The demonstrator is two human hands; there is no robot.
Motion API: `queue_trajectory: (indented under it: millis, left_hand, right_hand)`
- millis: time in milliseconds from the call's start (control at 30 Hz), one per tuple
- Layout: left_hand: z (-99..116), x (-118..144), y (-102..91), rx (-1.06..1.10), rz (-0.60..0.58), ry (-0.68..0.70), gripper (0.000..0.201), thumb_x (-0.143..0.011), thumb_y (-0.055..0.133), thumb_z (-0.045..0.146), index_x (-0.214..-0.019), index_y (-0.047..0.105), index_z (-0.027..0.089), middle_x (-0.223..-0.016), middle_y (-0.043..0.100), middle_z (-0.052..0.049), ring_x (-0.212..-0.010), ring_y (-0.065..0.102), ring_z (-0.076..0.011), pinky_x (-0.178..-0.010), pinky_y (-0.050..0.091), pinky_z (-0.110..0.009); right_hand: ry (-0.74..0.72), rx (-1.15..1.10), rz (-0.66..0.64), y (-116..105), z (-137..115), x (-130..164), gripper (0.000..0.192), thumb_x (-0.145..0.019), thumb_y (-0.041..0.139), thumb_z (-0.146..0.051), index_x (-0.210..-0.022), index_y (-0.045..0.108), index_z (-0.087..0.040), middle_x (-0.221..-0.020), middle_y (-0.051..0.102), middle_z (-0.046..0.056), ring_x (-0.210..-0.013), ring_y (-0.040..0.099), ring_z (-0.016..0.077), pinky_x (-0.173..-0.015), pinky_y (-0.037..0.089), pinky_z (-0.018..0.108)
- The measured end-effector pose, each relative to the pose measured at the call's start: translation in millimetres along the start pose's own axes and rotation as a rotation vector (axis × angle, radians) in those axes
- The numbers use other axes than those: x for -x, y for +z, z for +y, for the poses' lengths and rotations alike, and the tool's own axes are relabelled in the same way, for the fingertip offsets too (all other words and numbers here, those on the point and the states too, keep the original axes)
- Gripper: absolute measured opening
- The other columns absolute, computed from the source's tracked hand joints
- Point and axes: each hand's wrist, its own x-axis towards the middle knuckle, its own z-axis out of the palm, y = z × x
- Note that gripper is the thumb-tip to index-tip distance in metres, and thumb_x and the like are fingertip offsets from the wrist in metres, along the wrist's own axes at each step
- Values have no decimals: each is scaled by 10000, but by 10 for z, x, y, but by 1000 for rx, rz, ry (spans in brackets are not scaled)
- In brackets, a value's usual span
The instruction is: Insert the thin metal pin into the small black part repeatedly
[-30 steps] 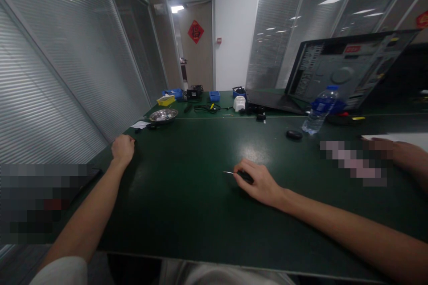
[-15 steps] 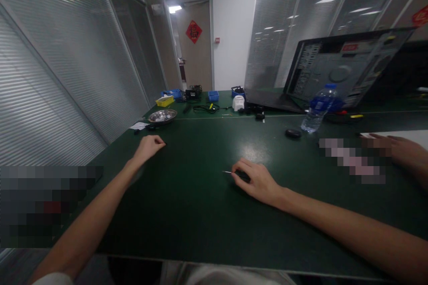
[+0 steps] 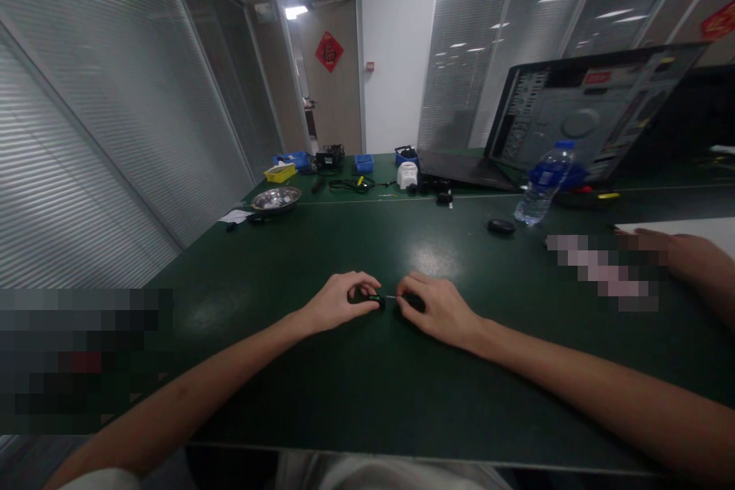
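Head view shows the left hand pinching a small dark piece against the thin tool pinched by the right hand, low over the counter; keeping both wrists braced should hold the tip aligned.

1. The wide flat table top is dark green and plain, with a pale glare patch near its middle.
2. The small screwdriver has a black handle and a thin silver shaft.
3. The small part pinched beside it is black.
4. The round metal bowl is shiny silver.
5. The shallow plastic tray is yellow; the small plastic bin is blue.
6. The clear plastic water bottle carries a blue cap and blue label.
7. The open computer case is grey inside with a black frame.
8. The diamond-shaped door decoration is red.
9. The window blinds show fine grey horizontal stripes.
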Motion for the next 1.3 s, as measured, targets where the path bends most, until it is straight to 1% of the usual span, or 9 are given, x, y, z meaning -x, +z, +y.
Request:
queue_trajectory:
  millis: [167, 300, 500, 733, 833, 1067, 1300]
  left_hand:
    - [19, 12, 16, -78, -14, 36, 213, -928, 692, 346, -1071, 749, 199, -1026, 693, -49, -921, 615, -176, -785, 469, -283]
    - [35, 17, 35, -83, -14, 42, 236, -923, 699, 341, -1111, 745, 206, -1025, 690, -50, -918, 612, -178, -799, 476, -290]
    - [44, 18, 36, -87, -7, 36, 206, -925, 699, 337, -1065, 760, 200, -1011, 692, -51, -900, 608, -175, -796, 477, -289]
    - [56, 39, 27, -42, -19, 45, 240, -951, 674, 332, -1140, 770, 220, -1028, 699, -53, -884, 622, -166, -774, 484, -280]
    - [47, 52, 39, -29, -4, 55, 247, -957, 667, 336, -1150, 772, 223, -1035, 703, -60, -901, 637, -172, -783, 496, -284]
    - [30, 60, 72, -26, 27, 87, 220, -951, 678, 324, -1118, 786, 229, -1044, 714, -58, -927, 658, -177, -827, 514, -301]
    - [3, 81, 88, -71, 50, 109, 232, -963, 661, 324, -1143, 786, 247, -1046, 724, -57, -931, 671, -180, -839, 527, -309]
  right_hand:
    - [-33, -26, 6, 14, 16, 11, 128, -971, 561, -295, -1024, 648, -218, -965, 646, 14, -738, 579, 140, -654, 391, 272]
    - [-41, -38, 13, 11, 17, 8, 126, -969, 557, -290, -1017, 648, -217, -957, 644, 11, -747, 583, 141, -662, 395, 271]
    - [-53, -26, -11, 2, 0, 11, 105, -944, 572, -260, -999, 651, -219, -931, 639, 3, -730, 577, 137, -648, 379, 269]
    - [-59, -21, -13, -1, -2, 24, 120, -946, 564, -272, -998, 655, -213, -929, 645, 7, -725, 576, 135, -649, 378, 268]
    - [-56, -16, -12, -5, -2, 22, 116, -937, 574, -270, -989, 659, -210, -929, 648, 10, -728, 580, 137, -648, 381, 270]
    - [-92, 2, -39, -2, -18, 14, 137, -984, 531, -279, -1043, 636, -214, -974, 646, 22, -772, 596, 153, -678, 406, 280]
    - [-107, 1, -68, 24, 18, 15, 141, -1014, 509, -297, -1068, 607, -211, -997, 631, 26, -777, 597, 151, -688, 419, 279]
